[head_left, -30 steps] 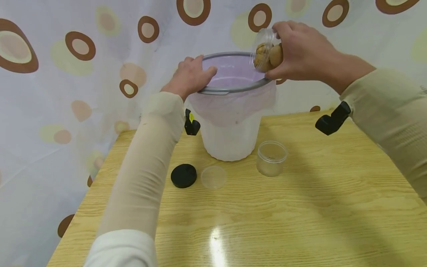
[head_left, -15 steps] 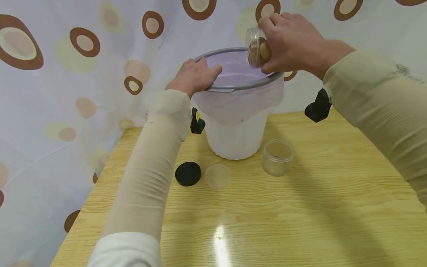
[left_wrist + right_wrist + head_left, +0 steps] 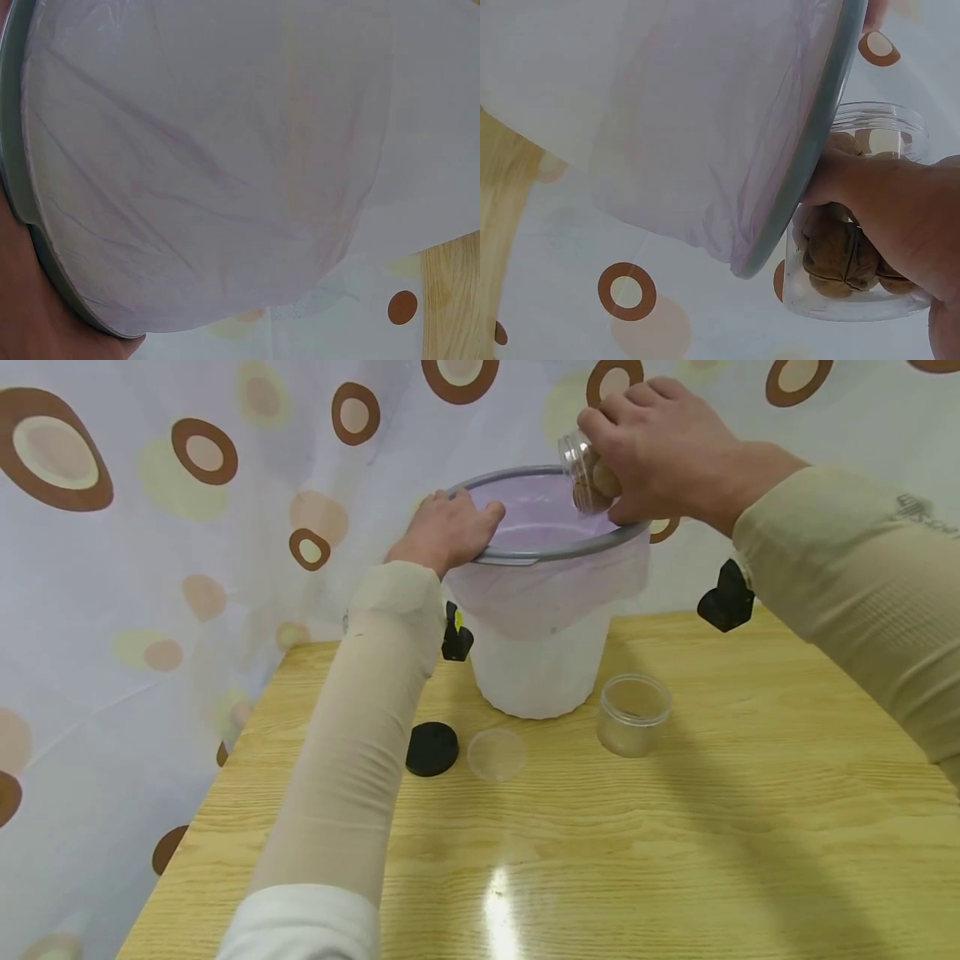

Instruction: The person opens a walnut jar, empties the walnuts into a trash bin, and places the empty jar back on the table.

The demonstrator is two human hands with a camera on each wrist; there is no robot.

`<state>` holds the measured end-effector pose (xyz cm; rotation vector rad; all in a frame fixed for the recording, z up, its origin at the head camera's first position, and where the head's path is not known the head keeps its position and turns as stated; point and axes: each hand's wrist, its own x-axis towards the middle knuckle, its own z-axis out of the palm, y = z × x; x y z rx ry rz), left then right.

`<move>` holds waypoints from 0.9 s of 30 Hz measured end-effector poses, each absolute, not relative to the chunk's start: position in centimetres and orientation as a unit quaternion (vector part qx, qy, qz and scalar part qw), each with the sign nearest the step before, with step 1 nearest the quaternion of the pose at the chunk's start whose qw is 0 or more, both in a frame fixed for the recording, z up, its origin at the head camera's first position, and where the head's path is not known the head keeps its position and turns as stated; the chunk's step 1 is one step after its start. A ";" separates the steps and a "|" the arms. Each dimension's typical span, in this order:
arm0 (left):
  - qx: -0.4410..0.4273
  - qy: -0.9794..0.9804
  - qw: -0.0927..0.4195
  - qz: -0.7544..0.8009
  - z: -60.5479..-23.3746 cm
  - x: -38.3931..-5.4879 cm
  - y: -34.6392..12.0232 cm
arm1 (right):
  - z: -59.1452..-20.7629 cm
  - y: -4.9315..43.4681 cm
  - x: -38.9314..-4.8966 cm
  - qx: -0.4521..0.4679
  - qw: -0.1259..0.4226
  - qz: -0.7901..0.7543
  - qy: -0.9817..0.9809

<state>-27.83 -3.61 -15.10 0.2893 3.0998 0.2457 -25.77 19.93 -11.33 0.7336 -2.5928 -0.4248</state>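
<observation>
A white trash bin [image 3: 536,664] with a grey rim [image 3: 592,547] and a thin purple liner [image 3: 517,510] stands at the back of the table. My left hand [image 3: 450,531] grips the rim on its left side, thumb toward the inside. My right hand [image 3: 667,456] holds a clear plastic jar [image 3: 576,460] tipped on its side, its mouth facing left over the bin's right edge. Several walnuts [image 3: 844,255] lie inside the jar, plainest in the right wrist view. The left wrist view shows mostly liner, with only part of the left hand [image 3: 45,307].
An open clear jar [image 3: 633,717] stands on the table [image 3: 600,860] right of the bin. In front of the bin lie a black lid [image 3: 432,749] and a clear round disc [image 3: 497,755]. A patterned curtain [image 3: 225,527] hangs behind.
My right hand has brought the tipped walnut jar leftward, farther over the bin's opening. The left hand keeps its place on the rim. The whole head view has shifted slightly.
</observation>
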 end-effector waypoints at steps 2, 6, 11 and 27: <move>0.093 0.993 0.010 0.078 -15.2 -27.9 -3.6 | -11.4 19.9 -25.8 0.268 0.211 -0.169 -0.925; 0.094 0.993 0.008 0.076 -15.3 -27.9 -3.4 | -11.5 19.9 -25.7 0.275 0.218 -0.192 -0.916; 0.100 0.992 0.007 0.074 -15.2 -27.9 -3.0 | -11.5 20.0 -25.7 0.278 0.219 -0.204 -0.913; 0.085 0.993 0.011 0.076 -15.1 -27.8 -2.3 | -11.3 20.1 -25.2 0.328 0.268 -0.294 -0.857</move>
